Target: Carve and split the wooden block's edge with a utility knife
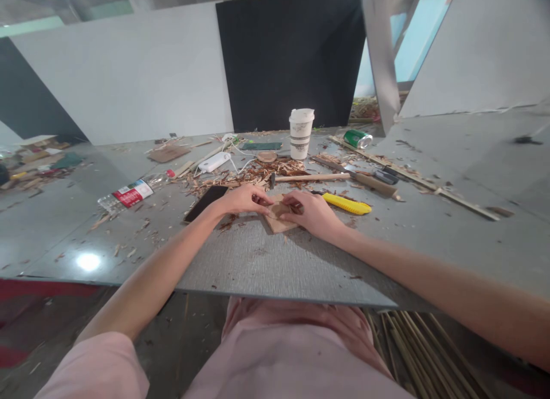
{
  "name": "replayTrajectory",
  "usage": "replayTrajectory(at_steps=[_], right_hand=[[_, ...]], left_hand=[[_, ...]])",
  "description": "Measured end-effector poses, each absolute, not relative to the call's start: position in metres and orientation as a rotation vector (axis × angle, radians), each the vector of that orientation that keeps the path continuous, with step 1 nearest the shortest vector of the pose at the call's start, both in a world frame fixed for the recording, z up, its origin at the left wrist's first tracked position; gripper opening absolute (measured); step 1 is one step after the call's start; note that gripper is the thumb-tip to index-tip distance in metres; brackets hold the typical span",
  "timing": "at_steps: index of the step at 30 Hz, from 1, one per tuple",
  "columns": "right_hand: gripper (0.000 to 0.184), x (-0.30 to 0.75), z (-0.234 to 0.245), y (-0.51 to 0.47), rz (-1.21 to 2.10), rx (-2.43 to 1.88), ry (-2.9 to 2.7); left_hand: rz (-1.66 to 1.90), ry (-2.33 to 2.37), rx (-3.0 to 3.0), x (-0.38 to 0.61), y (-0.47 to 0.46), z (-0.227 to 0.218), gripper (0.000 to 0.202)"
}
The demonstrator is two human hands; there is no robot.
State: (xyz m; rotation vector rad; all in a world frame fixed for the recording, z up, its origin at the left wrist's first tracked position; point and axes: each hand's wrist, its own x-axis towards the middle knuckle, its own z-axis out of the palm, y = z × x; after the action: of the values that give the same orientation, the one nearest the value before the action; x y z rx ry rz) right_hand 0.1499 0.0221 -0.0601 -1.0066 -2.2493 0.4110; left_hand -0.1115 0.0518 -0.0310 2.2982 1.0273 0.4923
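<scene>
A small square wooden board [278, 223] lies on the grey table in front of me. My left hand [246, 199] is closed in a pinch over its left side. From the other side, my right hand [310, 211] has its fingers curled and pressed together on the board's top. Whatever the fingertips pinch between them is too small and too hidden to name. Just right of my right hand is a yellow utility knife [347, 203]. Beyond both hands lies a hammer [311, 178] with a wooden handle. A black phone-like slab [207, 203] rests beside my left wrist.
Wood shavings [262, 172] cover the table beyond my hands. A paper cup [301, 134] stands there, with a green can [357, 139], a chisel-like tool [373, 184] and a long wooden strip [429, 187] to the right. A white power bank [215, 162] and a plastic bottle [129, 195] lie left.
</scene>
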Motion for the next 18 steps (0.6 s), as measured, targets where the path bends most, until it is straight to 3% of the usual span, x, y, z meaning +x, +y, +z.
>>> replayTrajectory(at_steps=[18], right_hand=[[0.027,0.1504,-0.0616,0.0264,0.516,-0.962,-2.225]], left_hand=[[0.410,0.949,2.330,-0.1146,0.0568,-0.0316,0.031]])
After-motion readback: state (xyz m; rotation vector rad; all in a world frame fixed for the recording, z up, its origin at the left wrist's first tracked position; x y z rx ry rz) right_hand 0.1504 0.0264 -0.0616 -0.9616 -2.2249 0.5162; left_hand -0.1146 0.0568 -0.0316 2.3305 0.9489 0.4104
